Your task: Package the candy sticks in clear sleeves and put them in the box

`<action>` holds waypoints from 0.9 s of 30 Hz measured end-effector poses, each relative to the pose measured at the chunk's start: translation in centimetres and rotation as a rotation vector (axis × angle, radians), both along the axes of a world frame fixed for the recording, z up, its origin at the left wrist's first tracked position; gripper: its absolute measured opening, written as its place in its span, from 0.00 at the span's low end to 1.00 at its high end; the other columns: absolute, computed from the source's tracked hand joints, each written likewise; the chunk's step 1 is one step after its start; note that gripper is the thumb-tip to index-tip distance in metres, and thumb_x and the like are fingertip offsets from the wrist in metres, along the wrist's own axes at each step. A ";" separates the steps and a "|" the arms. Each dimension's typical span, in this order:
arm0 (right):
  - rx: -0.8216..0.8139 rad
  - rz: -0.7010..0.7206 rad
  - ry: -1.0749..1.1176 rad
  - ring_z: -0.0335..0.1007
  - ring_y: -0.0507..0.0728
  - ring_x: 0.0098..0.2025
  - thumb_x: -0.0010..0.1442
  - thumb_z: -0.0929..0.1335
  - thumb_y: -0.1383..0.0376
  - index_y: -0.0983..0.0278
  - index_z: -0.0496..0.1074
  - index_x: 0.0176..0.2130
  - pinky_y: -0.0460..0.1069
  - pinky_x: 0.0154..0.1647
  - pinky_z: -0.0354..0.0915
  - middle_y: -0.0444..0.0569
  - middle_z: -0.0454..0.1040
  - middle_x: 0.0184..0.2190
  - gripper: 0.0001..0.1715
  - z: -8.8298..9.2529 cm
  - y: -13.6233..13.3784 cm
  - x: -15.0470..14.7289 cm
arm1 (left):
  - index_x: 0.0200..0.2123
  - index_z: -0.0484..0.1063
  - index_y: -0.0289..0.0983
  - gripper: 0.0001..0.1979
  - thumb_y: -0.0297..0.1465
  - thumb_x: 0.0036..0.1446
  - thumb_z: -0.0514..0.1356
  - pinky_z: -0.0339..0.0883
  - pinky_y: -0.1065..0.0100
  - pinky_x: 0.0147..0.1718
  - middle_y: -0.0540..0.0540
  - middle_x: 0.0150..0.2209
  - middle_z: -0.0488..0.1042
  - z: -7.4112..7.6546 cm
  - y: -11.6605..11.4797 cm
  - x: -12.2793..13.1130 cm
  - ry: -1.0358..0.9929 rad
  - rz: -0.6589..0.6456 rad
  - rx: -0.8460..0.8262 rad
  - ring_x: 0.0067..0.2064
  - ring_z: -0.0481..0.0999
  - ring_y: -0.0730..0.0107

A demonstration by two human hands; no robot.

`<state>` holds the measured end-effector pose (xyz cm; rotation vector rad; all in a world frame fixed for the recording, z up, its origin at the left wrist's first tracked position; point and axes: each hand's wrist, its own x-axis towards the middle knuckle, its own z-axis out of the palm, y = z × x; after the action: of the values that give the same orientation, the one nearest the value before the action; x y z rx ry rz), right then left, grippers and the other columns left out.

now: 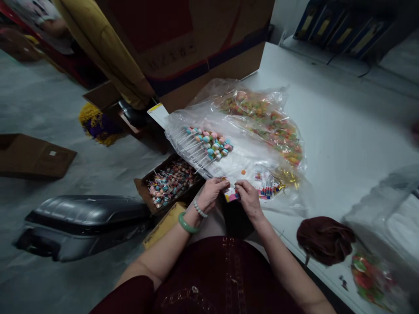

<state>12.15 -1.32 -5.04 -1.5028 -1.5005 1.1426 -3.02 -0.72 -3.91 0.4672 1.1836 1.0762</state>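
I have a small colourful packet (231, 197) pinched between both hands, right at the near edge of the white table (343, 131), just over my lap. My left hand (212, 192) is curled, its fingertips closed on the packet's left end. My right hand (249, 199) is curled too and grips the right end with thumb and fingers. I cannot make out what is printed on the packet.

Just beyond my fingers lies a clear plastic sheet (242, 159) with a bunch of pastel lollipops (209, 144) on it, their white sticks fanned toward the left. Small printed packets (266, 187) and gold twist ties (288, 176) lie beside my right hand. Farther back sits a clear bag of mixed sweets (265, 120).

Below the table's left edge is an open cardboard box of wrapped lollipops (170, 181). A dark red cloth (324, 237) lies bunched on the table to my right.
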 end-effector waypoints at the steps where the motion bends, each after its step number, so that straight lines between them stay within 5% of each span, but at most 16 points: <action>1: 0.017 0.043 -0.075 0.68 0.53 0.29 0.62 0.62 0.59 0.61 0.73 0.36 0.47 0.34 0.63 0.43 0.73 0.26 0.13 0.1 0.6 -1.0 | 0.21 0.74 0.30 0.18 0.36 0.31 0.75 0.61 0.71 0.29 0.48 0.21 0.72 -0.2 -0.1 -1.2 0.005 0.051 -0.013 0.25 0.68 0.77; 5: 0.133 0.258 -0.476 0.73 0.55 0.43 0.64 0.59 0.67 0.59 0.72 0.51 0.48 0.45 0.63 0.48 0.78 0.41 0.20 0.2 3.5 -5.7 | 0.24 0.73 0.31 0.17 0.33 0.33 0.74 0.62 0.73 0.28 0.50 0.22 0.73 -0.9 -0.6 -5.2 -0.049 0.188 -0.012 0.25 0.68 0.78; 11: 0.103 0.508 -1.019 0.74 0.57 0.40 0.67 0.56 0.69 0.55 0.65 0.58 0.48 0.39 0.61 0.51 0.75 0.45 0.23 0.7 6.6 -9.9 | 0.30 0.72 0.32 0.15 0.32 0.40 0.71 0.70 0.69 0.30 0.47 0.27 0.75 -0.3 -1.4 -7.8 -0.146 0.184 -0.081 0.28 0.76 0.70; 16: 0.101 0.485 -1.098 0.74 0.57 0.40 0.67 0.56 0.69 0.59 0.69 0.49 0.48 0.37 0.59 0.52 0.76 0.43 0.17 0.9 6.4 -8.5 | 0.38 0.70 0.35 0.19 0.27 0.41 0.68 0.70 0.69 0.27 0.47 0.33 0.77 0.4 -1.3 -9.0 -0.166 0.137 -0.060 0.28 0.77 0.70; 23: 0.088 0.463 -1.062 0.75 0.57 0.40 0.67 0.56 0.69 0.57 0.58 0.62 0.47 0.35 0.59 0.52 0.78 0.43 0.26 0.8 7.5 -9.6 | 0.33 0.68 0.35 0.20 0.32 0.38 0.72 0.45 0.79 0.16 0.61 0.17 0.58 0.2 -0.9 -8.9 -0.055 0.156 -0.040 0.16 0.54 0.86; 27: 0.090 0.483 -1.077 0.76 0.58 0.40 0.67 0.56 0.69 0.58 0.63 0.57 0.48 0.36 0.60 0.52 0.77 0.43 0.22 0.7 7.6 -9.7 | 0.28 0.66 0.35 0.20 0.34 0.36 0.73 0.39 0.77 0.14 0.62 0.14 0.54 0.6 -1.3 -9.0 -0.026 0.094 -0.069 0.14 0.48 0.86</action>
<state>2.43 6.23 -4.34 -1.8494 -2.6898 0.4244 -12.06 -1.98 -3.27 0.3458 1.2256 1.1150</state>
